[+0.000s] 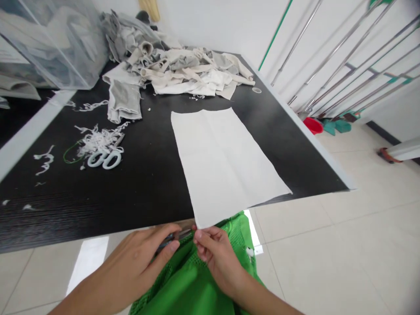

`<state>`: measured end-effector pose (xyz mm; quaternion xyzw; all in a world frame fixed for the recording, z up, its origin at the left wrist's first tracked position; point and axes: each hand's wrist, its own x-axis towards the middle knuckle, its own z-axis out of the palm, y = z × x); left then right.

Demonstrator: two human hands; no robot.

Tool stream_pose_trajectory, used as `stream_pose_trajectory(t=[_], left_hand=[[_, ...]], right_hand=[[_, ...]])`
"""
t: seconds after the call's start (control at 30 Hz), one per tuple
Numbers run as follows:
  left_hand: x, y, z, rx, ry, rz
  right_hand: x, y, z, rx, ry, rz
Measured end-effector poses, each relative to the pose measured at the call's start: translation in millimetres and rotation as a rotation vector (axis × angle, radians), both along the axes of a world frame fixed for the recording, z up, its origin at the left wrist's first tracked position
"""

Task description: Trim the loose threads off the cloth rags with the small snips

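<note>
A white rectangular cloth lies spread on the black table, its near corner hanging slightly over the front edge. My right hand pinches that corner between thumb and fingers. Beside it, my left hand is closed around small thread snips. Their metal tips point at the pinched corner; the handles are mostly hidden by my fingers. Below both hands is green mesh clothing.
White-handled scissors lie by a heap of white thread scraps. Crumpled grey and cream cloths are piled at the back. A clear plastic bin stands back left. Long-handled mops lean at right near a red dustpan.
</note>
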<state>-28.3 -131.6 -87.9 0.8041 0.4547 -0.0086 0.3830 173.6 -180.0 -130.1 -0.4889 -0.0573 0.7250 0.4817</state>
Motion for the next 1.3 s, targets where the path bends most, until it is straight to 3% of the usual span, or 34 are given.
stream_pose_trajectory(t=[0.37, 0.7, 1.0, 1.3], left_hand=[[8.5, -2.4, 3.1, -0.029, -0.058, 0.039], [13.5, -4.6, -9.3, -0.069, -0.032, 0.043], [24.8, -6.2, -6.8, -0.112, -0.021, 0.079], [28.6, -7.5, -14.9, -0.179, -0.1, 0.128]], right_hand=[[-1.9, -3.2, 3.7, -0.022, 0.033, -0.061], [3.5, -3.9, 5.8, -0.028, -0.048, -0.053], [4.6, -3.2, 6.4, -0.033, -0.1, -0.033], [5.2, -4.8, 7.9, 0.0, -0.181, -0.01]])
